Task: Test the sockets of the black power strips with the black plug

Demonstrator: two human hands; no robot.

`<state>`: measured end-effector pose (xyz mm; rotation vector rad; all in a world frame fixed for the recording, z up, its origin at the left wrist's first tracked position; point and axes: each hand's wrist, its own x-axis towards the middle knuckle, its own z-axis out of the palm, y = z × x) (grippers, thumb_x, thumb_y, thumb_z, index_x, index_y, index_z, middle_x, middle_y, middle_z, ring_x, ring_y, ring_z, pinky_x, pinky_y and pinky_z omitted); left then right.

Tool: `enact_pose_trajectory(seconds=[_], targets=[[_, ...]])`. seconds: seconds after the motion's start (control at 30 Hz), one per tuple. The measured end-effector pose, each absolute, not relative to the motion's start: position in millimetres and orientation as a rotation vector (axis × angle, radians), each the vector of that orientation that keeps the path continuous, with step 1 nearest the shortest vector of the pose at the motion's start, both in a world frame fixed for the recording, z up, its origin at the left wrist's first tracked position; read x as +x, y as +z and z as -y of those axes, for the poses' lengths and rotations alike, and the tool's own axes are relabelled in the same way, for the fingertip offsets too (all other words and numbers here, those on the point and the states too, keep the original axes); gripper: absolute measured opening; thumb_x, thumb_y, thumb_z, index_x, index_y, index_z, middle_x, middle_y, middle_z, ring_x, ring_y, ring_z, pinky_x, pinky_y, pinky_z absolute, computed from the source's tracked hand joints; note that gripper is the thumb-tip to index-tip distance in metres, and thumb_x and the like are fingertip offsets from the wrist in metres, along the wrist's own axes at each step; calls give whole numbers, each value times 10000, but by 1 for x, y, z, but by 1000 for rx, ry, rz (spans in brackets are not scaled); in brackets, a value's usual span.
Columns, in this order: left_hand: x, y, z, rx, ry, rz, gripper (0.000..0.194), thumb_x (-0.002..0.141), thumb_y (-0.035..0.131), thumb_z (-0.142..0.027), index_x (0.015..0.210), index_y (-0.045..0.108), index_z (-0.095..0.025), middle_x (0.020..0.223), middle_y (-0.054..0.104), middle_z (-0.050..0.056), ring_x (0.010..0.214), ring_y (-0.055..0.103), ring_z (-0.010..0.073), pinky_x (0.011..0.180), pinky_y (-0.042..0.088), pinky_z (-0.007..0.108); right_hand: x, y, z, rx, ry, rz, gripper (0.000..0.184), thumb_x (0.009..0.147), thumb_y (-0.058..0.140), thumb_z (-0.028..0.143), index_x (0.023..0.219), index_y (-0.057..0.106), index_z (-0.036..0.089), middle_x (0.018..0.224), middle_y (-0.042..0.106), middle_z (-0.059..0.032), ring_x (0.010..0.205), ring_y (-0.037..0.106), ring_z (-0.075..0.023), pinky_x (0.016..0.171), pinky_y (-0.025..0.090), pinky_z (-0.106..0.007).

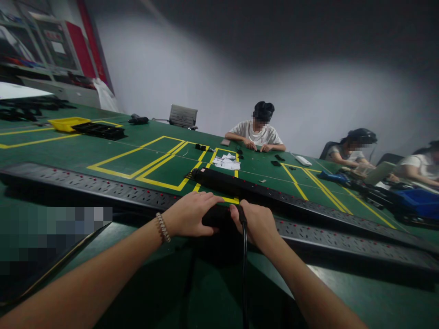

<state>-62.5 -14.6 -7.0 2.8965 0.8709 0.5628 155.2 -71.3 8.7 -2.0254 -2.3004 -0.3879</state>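
My left hand [190,212], with a beaded bracelet at the wrist, curls around the left side of a dark black block [222,218], thumb below and fingers above. At the block's right end, my right hand [259,224] closes around the end of a black cable [244,269], which hangs straight down. Whether the cable joins the block is hidden by the fingers. Behind and beside both hands runs a long black power strip [103,188] with rows of socket slots and red dots. A second long power strip [291,203] lies just beyond it, at a slant.
Yellow tape [130,176] marks the green table [144,151]. White papers [228,161], a yellow tray [68,122] and a black tray [99,129] lie farther back. A co-worker [257,132] sits opposite, others at right near a blue bin [420,203].
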Motion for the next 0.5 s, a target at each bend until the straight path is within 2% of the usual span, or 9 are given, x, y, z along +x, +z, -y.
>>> enact_pose_trajectory(seconds=[0.5], targets=[[-64,-8,15,2906,586,-870,604,780,708,-462,1297,545,-194,1127,665,104,1040,640,309,903,479,451,140,16,80,-2034,-482,2336,472,1049,270,503,975,617,191,829,734,-111,731,737,-258,596,454,-301]])
